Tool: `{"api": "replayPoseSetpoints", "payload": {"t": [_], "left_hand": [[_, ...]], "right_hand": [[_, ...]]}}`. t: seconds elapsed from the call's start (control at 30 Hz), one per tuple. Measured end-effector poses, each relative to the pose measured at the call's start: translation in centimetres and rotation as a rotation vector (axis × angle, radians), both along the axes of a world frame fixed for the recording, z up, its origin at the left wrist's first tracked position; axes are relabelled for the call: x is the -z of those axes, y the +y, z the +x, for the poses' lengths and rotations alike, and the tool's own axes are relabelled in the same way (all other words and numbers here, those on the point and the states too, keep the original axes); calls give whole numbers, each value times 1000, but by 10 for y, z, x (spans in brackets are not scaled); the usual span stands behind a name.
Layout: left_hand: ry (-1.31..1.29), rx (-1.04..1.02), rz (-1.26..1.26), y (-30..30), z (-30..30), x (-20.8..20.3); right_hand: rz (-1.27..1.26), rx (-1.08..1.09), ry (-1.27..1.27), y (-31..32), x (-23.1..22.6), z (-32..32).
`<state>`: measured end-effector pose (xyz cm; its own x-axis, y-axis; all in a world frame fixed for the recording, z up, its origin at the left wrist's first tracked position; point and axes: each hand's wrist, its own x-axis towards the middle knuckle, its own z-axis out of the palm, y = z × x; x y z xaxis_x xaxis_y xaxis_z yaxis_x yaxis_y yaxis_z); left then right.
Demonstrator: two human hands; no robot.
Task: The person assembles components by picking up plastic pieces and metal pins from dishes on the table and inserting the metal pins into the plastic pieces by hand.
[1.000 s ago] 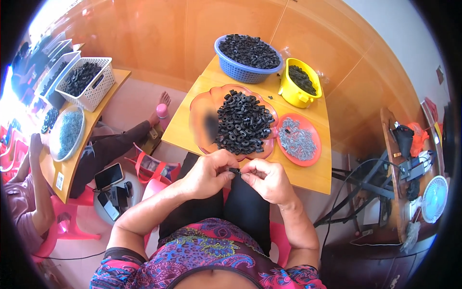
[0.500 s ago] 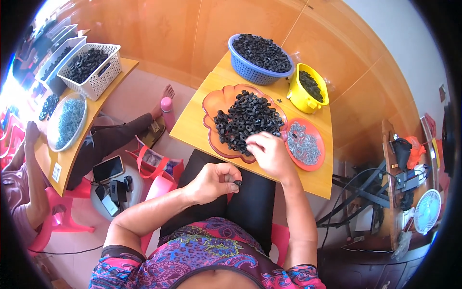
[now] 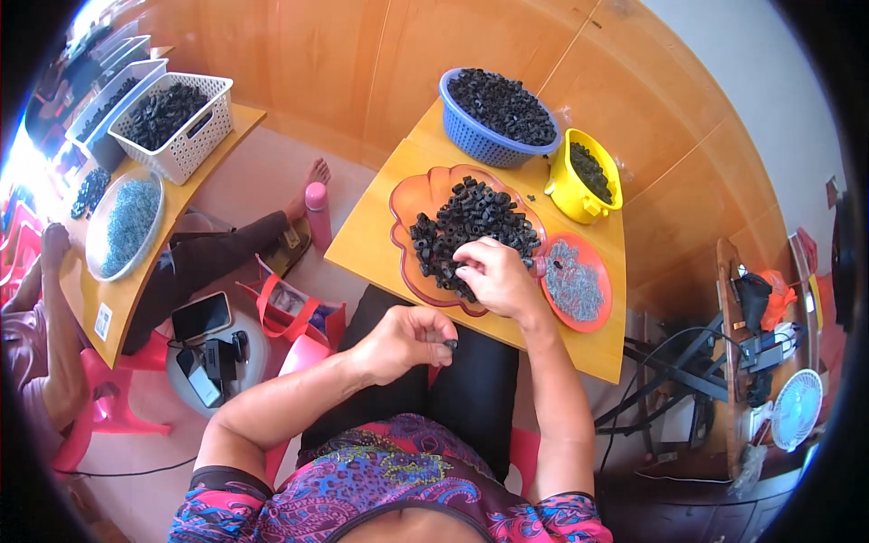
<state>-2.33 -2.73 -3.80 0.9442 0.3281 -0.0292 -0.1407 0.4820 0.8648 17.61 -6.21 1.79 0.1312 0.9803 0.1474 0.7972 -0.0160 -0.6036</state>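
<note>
My left hand (image 3: 405,345) is above my lap, closed, with a small black plastic part (image 3: 451,345) pinched between thumb and fingertips. Over the near edge of a pile of black plastic parts (image 3: 471,217) is my right hand (image 3: 498,282), its fingers curled together. Whatever those fingertips hold, if anything, is hidden by the hand and the dark pile. The pile lies in an orange scalloped tray (image 3: 404,201). Right beside it, a round orange-red plate (image 3: 601,316) carries many small silvery metal pieces (image 3: 572,282).
At the table's far side stand a blue basket (image 3: 480,145) and a yellow bucket (image 3: 568,192), both with black parts. A co-worker's arm (image 3: 56,362) rests at the left table, near a white basket (image 3: 195,145). A pink bottle (image 3: 317,215) stands between the tables.
My right hand has shifted a little left over the near part of the pile, its fingers curling in. My left hand keeps its pinch on the black part. The view has tilted slightly.
</note>
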Motion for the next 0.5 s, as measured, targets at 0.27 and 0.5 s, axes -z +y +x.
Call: {"api": "replayPoseSetpoints", "payload": {"t": [0.27,0.5], "left_hand": [[-16,-5,-192,-4,4,-4],[-12,-14,-181,-16,6,4]], "right_hand": [[16,130,965,-89,-4,-13],[-69,103,939,-106,-1,-35]]}}
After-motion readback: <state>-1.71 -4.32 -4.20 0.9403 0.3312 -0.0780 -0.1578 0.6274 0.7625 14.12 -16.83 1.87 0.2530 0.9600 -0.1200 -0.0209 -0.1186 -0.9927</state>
